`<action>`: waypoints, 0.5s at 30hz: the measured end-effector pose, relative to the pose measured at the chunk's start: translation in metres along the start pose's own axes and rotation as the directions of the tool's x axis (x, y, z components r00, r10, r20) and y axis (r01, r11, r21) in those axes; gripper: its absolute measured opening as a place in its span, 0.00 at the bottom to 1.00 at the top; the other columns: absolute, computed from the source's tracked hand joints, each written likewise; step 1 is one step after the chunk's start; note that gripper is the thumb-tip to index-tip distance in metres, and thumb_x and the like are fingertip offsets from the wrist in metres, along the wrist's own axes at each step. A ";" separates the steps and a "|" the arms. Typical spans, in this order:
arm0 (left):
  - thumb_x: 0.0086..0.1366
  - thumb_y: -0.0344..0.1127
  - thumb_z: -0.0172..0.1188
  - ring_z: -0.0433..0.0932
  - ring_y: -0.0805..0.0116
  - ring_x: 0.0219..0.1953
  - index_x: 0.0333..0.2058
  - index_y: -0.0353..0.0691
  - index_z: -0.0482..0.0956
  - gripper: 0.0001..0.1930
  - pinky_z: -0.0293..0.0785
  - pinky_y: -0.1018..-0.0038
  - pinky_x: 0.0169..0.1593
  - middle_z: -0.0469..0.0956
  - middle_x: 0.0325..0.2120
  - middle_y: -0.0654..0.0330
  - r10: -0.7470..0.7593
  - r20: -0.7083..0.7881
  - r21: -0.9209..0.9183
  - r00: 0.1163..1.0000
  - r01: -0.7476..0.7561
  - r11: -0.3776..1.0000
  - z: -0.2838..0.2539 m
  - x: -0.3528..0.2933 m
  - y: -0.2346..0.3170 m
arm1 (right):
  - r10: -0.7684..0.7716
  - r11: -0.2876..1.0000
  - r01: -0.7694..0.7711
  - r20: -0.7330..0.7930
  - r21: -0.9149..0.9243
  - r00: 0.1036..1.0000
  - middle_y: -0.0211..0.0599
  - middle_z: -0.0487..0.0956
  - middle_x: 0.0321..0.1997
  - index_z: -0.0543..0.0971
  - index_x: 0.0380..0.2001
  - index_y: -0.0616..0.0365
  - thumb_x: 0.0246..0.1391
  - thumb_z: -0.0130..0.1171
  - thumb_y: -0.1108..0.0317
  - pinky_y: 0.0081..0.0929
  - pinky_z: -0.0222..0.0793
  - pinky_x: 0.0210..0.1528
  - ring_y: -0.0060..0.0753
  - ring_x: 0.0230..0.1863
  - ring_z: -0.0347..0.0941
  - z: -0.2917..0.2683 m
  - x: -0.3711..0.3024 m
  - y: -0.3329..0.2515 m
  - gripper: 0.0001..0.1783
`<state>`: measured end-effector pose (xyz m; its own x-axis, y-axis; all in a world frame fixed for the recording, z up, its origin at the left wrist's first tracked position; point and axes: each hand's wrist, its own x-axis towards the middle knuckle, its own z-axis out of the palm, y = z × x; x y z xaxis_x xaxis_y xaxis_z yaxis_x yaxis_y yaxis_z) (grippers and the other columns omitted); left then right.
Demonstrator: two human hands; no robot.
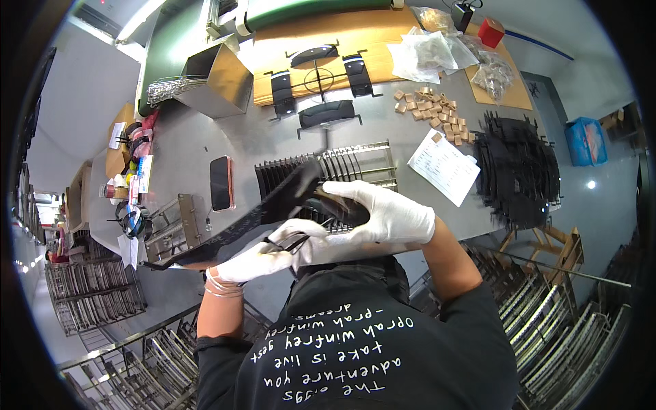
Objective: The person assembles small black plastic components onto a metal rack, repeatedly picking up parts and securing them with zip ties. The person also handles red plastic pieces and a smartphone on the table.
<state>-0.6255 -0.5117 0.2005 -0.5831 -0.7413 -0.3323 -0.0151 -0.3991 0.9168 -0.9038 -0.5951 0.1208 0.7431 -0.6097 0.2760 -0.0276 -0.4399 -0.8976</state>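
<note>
Head view: the metal worktable [239,140] spreads out in front of me, with a flat cardboard sheet [379,34] along its far side. Slanting across my left, low over the near edge, is the long dark panel [263,213] — its upper end blurred, close to my hands. On the right lies a thick stack of black parts [516,167]; just beyond my hands sits a metal rack [376,164], with a row of dark slats in its left part.

My gloved right hand [393,215] has its thumb and fingers wrapped round a dark curved piece [347,210]. My gloved left hand [280,251] is curled in, pinching a thin black strip [297,240]; whether strip, piece and panel are joined, I cannot tell.

Four black curved plates [328,113] lie around a thin ring on and beside the cardboard. Small tan blocks [427,109] are heaped to their right.

I'd judge the work partway along: one piece in hand, not yet put down, and plenty in the stack — though which parts are finished and which are waiting, I can't say.
</note>
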 end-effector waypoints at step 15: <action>0.65 0.54 0.64 0.80 0.62 0.52 0.68 0.33 0.65 0.41 0.85 0.66 0.48 0.72 0.63 0.50 -0.088 -0.315 0.140 0.945 0.138 0.981 -0.033 -0.088 0.000 | 0.524 0.802 -0.278 -0.400 0.528 0.752 0.38 0.85 0.38 0.79 0.53 0.60 0.68 0.58 0.57 0.30 0.81 0.34 0.29 0.31 0.82 -0.070 -0.066 0.007 0.20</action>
<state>-0.5471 -0.4645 0.2218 -0.2941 -0.8356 -0.4640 -0.2090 -0.4175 0.8843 -1.0000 -0.6045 0.1204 0.2770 -0.9527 -0.1253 0.1240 0.1648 -0.9785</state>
